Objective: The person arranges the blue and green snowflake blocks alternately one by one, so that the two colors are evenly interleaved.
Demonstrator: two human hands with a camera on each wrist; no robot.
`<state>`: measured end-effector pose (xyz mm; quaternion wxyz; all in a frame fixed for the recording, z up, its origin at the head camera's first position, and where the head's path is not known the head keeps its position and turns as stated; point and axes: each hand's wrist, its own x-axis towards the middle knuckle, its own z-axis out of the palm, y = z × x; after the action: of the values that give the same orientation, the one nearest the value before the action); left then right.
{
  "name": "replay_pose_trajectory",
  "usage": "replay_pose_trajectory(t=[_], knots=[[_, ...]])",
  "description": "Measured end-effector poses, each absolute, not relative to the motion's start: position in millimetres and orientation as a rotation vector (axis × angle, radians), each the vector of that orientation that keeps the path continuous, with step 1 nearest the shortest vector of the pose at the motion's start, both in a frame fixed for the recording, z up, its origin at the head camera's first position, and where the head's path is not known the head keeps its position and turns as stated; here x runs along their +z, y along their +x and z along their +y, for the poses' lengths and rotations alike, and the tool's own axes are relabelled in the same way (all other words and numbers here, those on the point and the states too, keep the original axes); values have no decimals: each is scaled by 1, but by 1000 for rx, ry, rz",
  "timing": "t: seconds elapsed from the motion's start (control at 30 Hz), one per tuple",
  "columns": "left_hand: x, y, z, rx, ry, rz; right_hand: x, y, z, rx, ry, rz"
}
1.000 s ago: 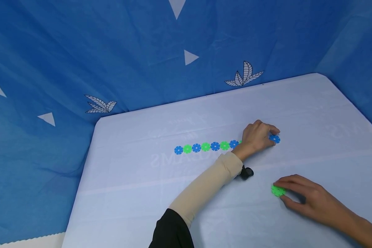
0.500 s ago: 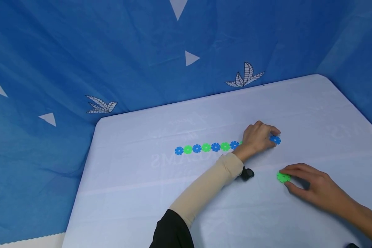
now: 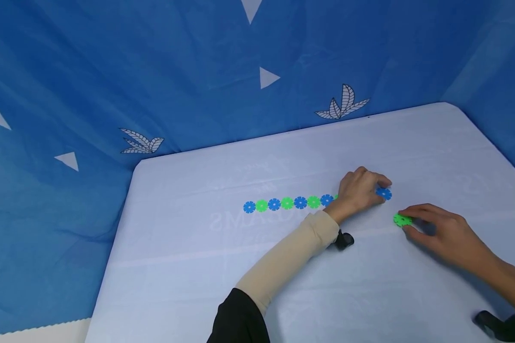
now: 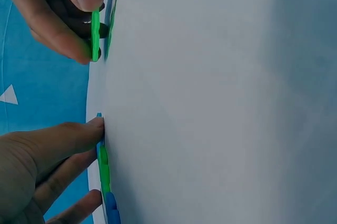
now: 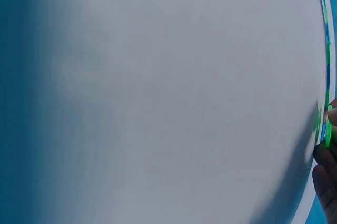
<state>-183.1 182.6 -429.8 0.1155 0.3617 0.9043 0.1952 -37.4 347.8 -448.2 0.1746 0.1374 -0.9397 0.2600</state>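
Note:
A row of notched plastic building discs, alternating blue and green, lies flat on the white table; a blue disc sits in its middle. My left hand reaches over the row's right part and hides some of it. Its thumb and a finger hold the end blue disc by the edges. Just to the right and nearer me, my right hand pinches a green disc between thumb and fingers. In the left wrist view this green disc stands edge-on, a little above the table and apart from the row.
The white table cover has faint mirrored lettering. A blue patterned curtain hangs behind and at the sides. Black wrist straps show at both wrists. My left sleeve crosses the table's middle.
My right hand has moved away from me and slightly right with the green disc, coming close to the row's right end. My left hand stays on the end blue disc.

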Motion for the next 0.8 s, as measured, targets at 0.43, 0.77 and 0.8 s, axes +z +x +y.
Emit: replay_pose_trajectory(t=[0.43, 0.77, 0.8], knots=[[-430, -183, 182, 560, 1078, 2657, -452, -50, 356, 735, 371, -2647], [-431, -183, 182, 571, 1095, 2657, -452, -60, 356, 750, 291, -2673], [-431, -183, 182, 569, 1097, 2657, -451, -61, 356, 752, 283, -2678]])
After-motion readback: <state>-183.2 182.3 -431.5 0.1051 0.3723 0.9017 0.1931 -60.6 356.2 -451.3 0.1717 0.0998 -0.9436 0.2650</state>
